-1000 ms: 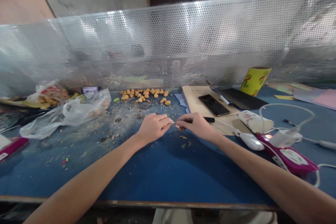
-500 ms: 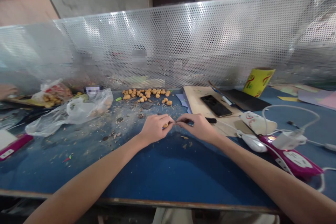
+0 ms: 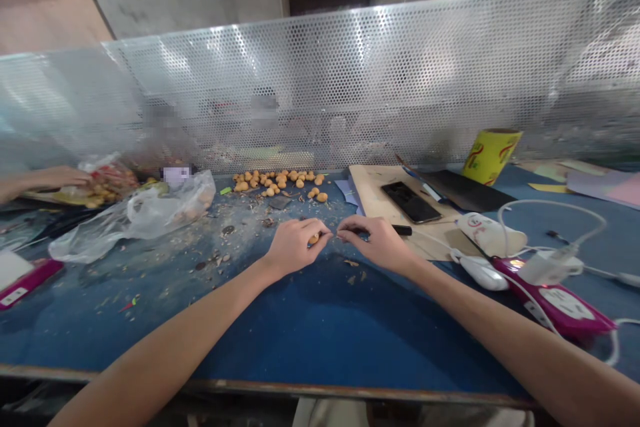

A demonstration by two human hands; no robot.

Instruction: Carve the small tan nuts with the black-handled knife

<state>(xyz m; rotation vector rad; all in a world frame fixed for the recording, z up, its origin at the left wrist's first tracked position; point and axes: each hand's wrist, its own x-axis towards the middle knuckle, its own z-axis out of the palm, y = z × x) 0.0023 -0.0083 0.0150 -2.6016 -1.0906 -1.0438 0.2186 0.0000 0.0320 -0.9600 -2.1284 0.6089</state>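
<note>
My left hand (image 3: 295, 245) is closed around a small round tan fruit (image 3: 313, 239) that looks like a longan, which shows between its curled fingers. Its thumb and fingertip are pinched together. Just to the right, my right hand (image 3: 373, 240) is also in a pinch; whatever its fingertips hold, if anything, is too small to make out. A narrow gap separates the two pinches. Behind the hands lies a loose pile of longans (image 3: 283, 180) on the blue table (image 3: 325, 333), with a few set apart at its front right.
At left are a crumpled clear plastic bag (image 3: 145, 213) and another person's hand (image 3: 65, 177) over a bag of fruit. To the right lie a phone (image 3: 411, 201) on cardboard, a yellow roll (image 3: 493, 157), and a magenta power strip (image 3: 560, 307) with white cables. Peel scraps litter the table.
My hands have drawn slightly apart; their fingertips were touching before. At far left, the other person's hand has come further in over the bag of fruit.
</note>
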